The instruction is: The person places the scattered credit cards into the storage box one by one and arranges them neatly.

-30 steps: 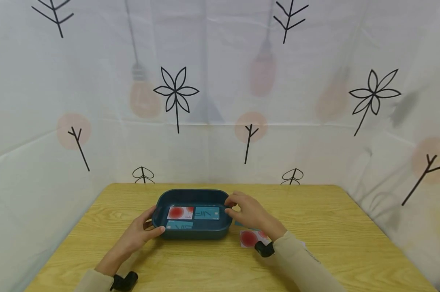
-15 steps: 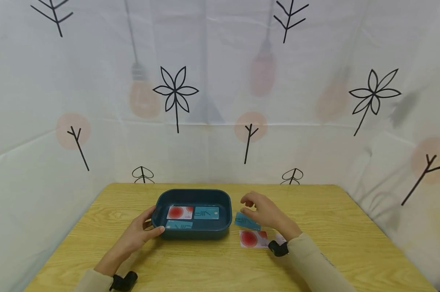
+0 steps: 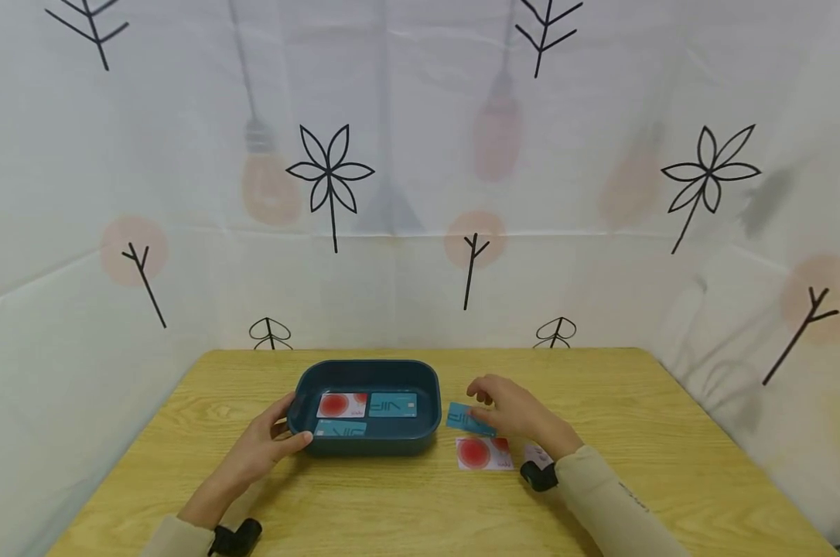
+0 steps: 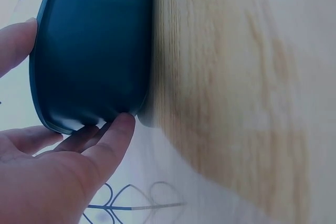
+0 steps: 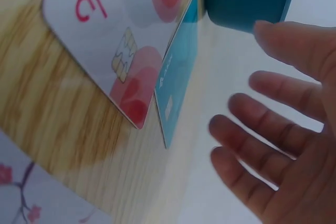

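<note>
My left hand [image 3: 254, 447] grips the left end of a dark blue rectangular box [image 3: 374, 446], thumb at the near rim and fingers round the end wall. Inside lie a white card with a red circle [image 3: 341, 404], a blue VIP card [image 3: 394, 404] and another blue card [image 3: 339, 428], partly hidden by the near wall. Just right of the box, my right hand [image 3: 513, 408] hovers with loosely bent, parted fingers over a loose blue VIP card [image 3: 461, 416]. In the right wrist view, its fingers hold nothing and stay apart from that blue card [image 5: 178, 72].
Nearer to me on the wooden table [image 3: 378, 510] lies a white card with red circles [image 3: 483, 454]. To its right a pale card [image 3: 537, 455] with a pink flower print is partly hidden by the right wrist camera [image 3: 538, 476]. A patterned white cloth [image 3: 406, 294] hangs behind the table.
My right hand has moved away from the box's right end, rightward and then down over the loose blue VIP card. The left hand keeps its grip on the box.
</note>
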{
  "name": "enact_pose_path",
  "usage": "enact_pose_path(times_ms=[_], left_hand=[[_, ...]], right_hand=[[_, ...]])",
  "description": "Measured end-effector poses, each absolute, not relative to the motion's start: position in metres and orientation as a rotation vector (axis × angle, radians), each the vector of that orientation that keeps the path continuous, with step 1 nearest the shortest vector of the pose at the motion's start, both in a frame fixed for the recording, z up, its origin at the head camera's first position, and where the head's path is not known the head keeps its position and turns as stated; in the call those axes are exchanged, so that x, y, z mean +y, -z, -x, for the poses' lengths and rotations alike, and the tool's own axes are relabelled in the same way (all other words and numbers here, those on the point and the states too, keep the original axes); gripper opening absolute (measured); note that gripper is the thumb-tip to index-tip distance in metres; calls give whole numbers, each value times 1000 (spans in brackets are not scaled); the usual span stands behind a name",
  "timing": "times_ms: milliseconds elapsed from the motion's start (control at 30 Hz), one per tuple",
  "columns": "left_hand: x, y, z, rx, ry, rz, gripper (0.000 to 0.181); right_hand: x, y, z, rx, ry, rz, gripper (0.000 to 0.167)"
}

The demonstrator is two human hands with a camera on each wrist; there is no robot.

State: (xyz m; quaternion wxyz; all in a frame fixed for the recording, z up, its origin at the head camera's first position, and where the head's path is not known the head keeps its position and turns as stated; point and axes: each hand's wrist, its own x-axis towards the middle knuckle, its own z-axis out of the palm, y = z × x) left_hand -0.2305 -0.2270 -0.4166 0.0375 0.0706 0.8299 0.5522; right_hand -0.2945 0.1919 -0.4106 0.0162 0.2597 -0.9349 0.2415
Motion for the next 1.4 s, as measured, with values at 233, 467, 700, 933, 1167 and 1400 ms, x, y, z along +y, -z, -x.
enact_pose_path(times_ms=[233, 467, 700, 933, 1167, 1400], left_hand=[[-227, 417, 230, 2539, -1696, -231, 80], [-228, 417, 231, 2553, -1689, -229, 79], [-228, 416, 230, 2536, -1698, -228, 79], [-228, 417, 229, 2541, -1695, -230, 79], [-229, 417, 229, 2549, -1685, -233, 79], [-227, 415, 230, 2546, -1694, -232, 78]], right_hand=[[195, 415, 293, -3009, -701, -747, 37], [195, 416, 293, -3052, -663, -712, 41], [195, 416, 293, -3106, -683, -670, 46], [195, 416, 291, -3111, -657, -672, 41], [197, 415, 292, -3104, -667, -661, 38], [198, 418, 295, -3115, -691, -600, 35]])
